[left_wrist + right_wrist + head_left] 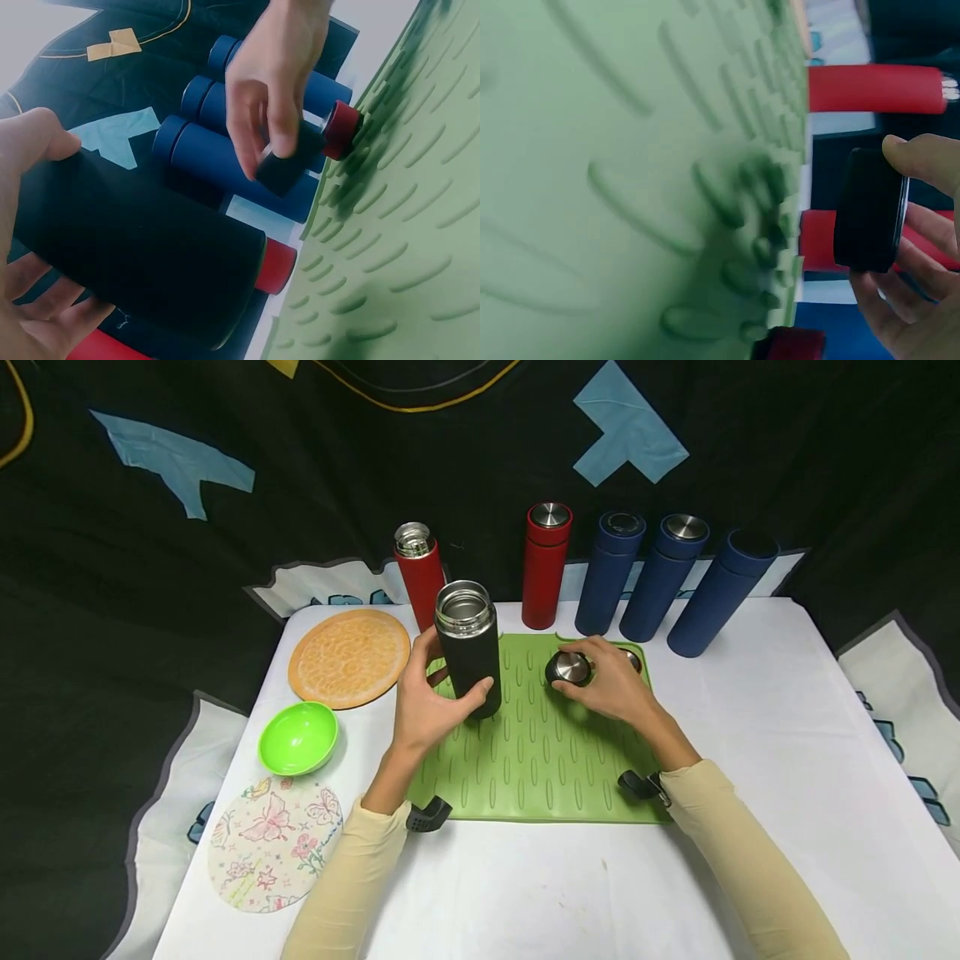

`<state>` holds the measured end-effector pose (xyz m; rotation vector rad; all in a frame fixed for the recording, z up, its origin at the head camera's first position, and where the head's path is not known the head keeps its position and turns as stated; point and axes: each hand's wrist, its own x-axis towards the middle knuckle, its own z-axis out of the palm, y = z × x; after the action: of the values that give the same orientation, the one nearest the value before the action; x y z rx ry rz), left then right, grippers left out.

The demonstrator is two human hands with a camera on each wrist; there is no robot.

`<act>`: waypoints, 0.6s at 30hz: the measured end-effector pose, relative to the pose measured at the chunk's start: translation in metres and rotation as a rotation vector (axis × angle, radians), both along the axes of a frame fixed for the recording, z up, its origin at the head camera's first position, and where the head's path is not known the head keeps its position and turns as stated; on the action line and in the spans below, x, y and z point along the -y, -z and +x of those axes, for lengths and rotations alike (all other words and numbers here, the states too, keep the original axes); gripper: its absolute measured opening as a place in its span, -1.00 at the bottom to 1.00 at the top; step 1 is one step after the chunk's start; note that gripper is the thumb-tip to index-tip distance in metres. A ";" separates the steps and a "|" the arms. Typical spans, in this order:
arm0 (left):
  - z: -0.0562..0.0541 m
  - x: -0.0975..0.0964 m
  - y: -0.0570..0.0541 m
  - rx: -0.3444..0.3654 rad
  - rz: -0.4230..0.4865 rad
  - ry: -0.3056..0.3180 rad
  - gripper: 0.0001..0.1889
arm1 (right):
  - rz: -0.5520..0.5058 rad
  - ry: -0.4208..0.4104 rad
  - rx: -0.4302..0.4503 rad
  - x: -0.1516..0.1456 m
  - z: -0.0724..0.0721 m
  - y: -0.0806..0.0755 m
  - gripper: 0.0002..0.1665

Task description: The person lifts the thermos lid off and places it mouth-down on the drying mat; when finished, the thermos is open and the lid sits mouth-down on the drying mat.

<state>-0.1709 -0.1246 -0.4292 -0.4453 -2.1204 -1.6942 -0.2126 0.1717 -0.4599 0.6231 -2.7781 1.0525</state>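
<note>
My left hand grips a black thermos flask round its body, over the left part of the green mat. The flask stands upright with its steel mouth uncovered. With thumb and fingertips my right hand pinches a black lid, steel top facing up, over the right part of the mat. Flask and lid are apart. Close to that hand, a red lid sits on the mat, partly hidden behind the fingers in the head view. Just behind the left hand stands an uncapped red flask.
A capped red flask and three blue flasks, one of them the middle blue flask, line the table's back edge. On the left lie an orange round mat, a bright green bowl and a butterfly-patterned round mat.
</note>
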 end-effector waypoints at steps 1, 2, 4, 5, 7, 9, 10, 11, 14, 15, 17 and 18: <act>-0.002 0.000 0.000 0.002 0.009 0.002 -0.15 | 0.014 -0.003 0.009 0.001 -0.004 0.002 -0.27; -0.005 -0.001 0.000 0.007 0.016 0.002 -0.15 | 0.029 -0.004 0.018 0.002 -0.007 0.004 -0.26; -0.009 -0.003 -0.001 0.011 0.027 0.001 -0.15 | 0.060 -0.007 0.028 0.002 -0.014 0.009 -0.26; -0.012 -0.004 -0.001 0.014 0.032 0.002 -0.15 | 0.075 -0.007 0.035 0.002 -0.016 0.011 -0.26; -0.019 -0.006 -0.001 0.017 0.038 0.003 -0.15 | 0.101 -0.009 0.045 0.002 -0.021 0.015 -0.26; -0.025 -0.009 -0.001 0.020 0.044 0.001 -0.15 | 0.119 -0.014 0.053 0.002 -0.024 0.018 -0.25; -0.029 -0.010 -0.001 0.020 0.046 0.001 -0.14 | 0.126 -0.015 0.059 0.002 -0.025 0.020 -0.25; -0.033 -0.011 0.000 0.019 0.048 0.000 -0.14 | 0.132 -0.016 0.063 0.002 -0.026 0.021 -0.26; -0.046 -0.015 0.003 0.012 0.062 0.002 -0.14 | 0.144 -0.017 0.066 0.002 -0.028 0.024 -0.26; -0.050 -0.016 0.004 0.007 0.064 0.003 -0.14 | 0.149 -0.018 0.067 0.002 -0.028 0.025 -0.26; -0.058 -0.016 0.007 0.007 0.065 0.000 -0.15 | 0.155 -0.021 0.071 0.003 -0.027 0.026 -0.24; -0.061 -0.017 0.009 0.008 0.063 -0.004 -0.15 | 0.155 -0.024 0.074 0.003 -0.027 0.027 -0.22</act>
<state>-0.2322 -0.1080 -0.4381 -0.4157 -2.0658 -1.7575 -0.2392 0.1690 -0.4864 0.6482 -2.9451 0.8881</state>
